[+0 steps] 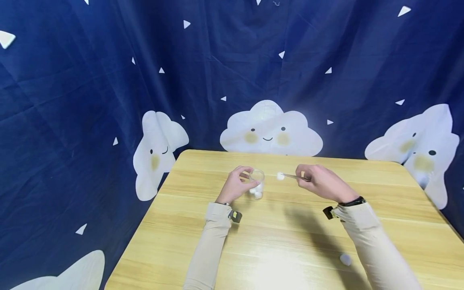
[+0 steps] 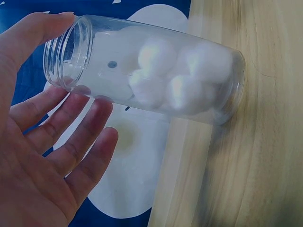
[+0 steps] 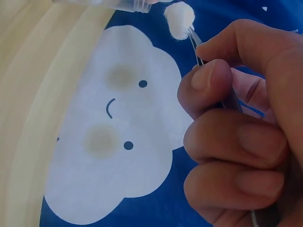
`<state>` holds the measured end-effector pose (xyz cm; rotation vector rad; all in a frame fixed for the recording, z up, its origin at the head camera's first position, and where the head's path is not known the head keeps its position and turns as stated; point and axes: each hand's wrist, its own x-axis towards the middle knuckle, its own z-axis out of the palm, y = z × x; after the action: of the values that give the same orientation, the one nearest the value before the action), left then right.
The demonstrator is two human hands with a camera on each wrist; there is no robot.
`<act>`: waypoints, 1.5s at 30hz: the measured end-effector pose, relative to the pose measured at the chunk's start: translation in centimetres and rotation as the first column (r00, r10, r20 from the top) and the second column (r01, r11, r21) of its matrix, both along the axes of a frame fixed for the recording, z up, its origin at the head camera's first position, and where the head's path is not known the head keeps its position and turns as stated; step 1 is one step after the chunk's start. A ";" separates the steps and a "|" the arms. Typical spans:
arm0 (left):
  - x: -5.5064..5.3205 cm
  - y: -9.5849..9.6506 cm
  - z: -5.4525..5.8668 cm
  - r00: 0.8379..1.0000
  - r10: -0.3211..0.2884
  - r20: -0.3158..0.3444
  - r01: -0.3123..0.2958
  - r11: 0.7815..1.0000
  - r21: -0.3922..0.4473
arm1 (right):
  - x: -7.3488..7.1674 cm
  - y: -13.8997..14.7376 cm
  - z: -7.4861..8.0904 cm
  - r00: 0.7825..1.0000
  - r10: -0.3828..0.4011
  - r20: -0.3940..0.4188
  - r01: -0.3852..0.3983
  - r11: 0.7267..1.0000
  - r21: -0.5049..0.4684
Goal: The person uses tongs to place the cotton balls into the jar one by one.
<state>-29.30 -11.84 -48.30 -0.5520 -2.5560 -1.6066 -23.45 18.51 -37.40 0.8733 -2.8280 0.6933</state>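
My left hand grips a clear jar near its open, threaded mouth, thumb on one side and fingertips on the other. The jar stands on the table, and several white cotton balls lie in its lower part. My right hand pinches metal tweezers between thumb and fingers, the other fingers curled. Between the tweezer tips is one cotton ball, held in the air to the right of the jar's mouth, apart from it.
Another cotton ball lies on the wooden table, near my right forearm. Behind the table's far edge hangs a dark blue curtain printed with white clouds and triangles.
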 end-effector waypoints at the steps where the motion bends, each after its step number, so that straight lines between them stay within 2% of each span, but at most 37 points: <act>1: 0.0 0.0 0.0 1.000 -0.001 -0.001 0.001 1.000 0.001 | -0.1 -0.1 0.1 1.000 0.001 0.004 -0.001 1.000 0.000; 16: -0.1 0.1 0.3 1.000 -0.005 -0.014 0.005 1.000 -0.012 | -1.9 -2.3 -0.1 1.000 0.020 0.021 -0.020 1.000 -0.004; 26: 0.0 0.0 0.0 1.000 0.004 -0.011 -0.004 1.000 -0.001 | -3.0 -3.8 -0.9 0.999 0.024 0.035 -0.024 1.000 -0.010; 31: -0.1 0.0 0.0 1.000 0.008 -0.005 -0.008 1.000 -0.008 | -3.4 -4.3 -1.2 0.998 0.021 0.052 -0.020 1.000 -0.012; 45: -0.1 0.0 0.1 1.000 0.001 -0.010 -0.001 1.000 -0.012 | -3.9 -5.4 -1.9 0.999 0.013 0.038 -0.013 1.000 -0.001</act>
<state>-29.39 -11.80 -48.22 -0.5590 -2.5601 -1.5844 -27.30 13.16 -39.25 0.8880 -2.8582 0.7198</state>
